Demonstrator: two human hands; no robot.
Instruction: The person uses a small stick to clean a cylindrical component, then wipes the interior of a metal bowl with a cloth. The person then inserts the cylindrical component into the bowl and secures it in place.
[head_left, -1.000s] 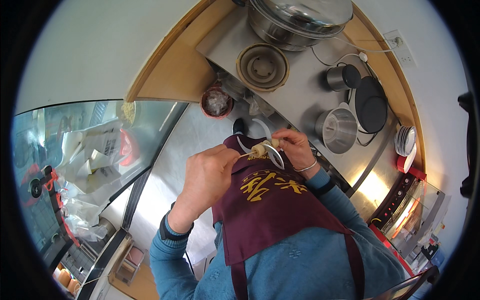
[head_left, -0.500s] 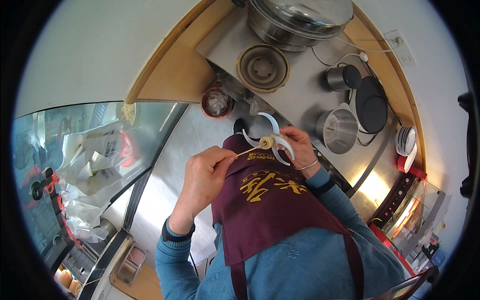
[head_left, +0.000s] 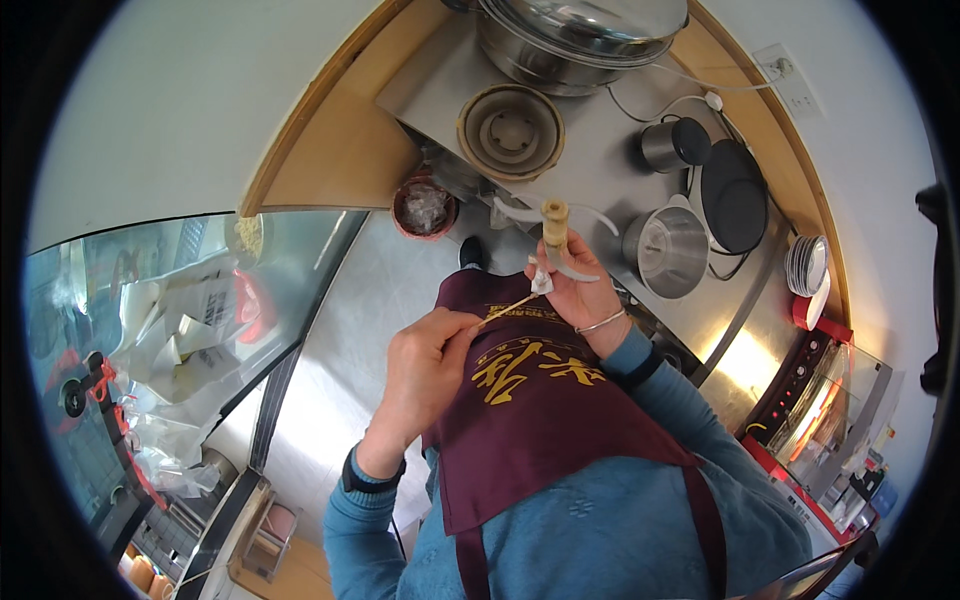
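A thin wooden stick (head_left: 507, 309) is pinched between the thumb and fingers of my left hand (head_left: 418, 372). At the stick's far tip sits a small crumpled white scrap (head_left: 541, 278), perhaps tissue, close against the fingers of my right hand (head_left: 585, 297). My right hand is closed round a food processor blade (head_left: 555, 222), held upright with its beige hub on top. Curved pale blades spread out from the hub to both sides, and one dips near my fingers. The stick is apart from the hub's end.
On the steel counter stand a large lidded pot (head_left: 560, 60), a brown ceramic bowl (head_left: 511, 132), a steel processor bowl (head_left: 668, 250), a round black-topped appliance (head_left: 733, 197) and stacked plates (head_left: 805, 268). A lined bin (head_left: 425, 208) is on the floor. A glass case (head_left: 190, 320) flanks my left.
The blade has been turned upright and raised slightly in my right hand. The stick's tip has come away from the hub, and the white scrap now shows on it.
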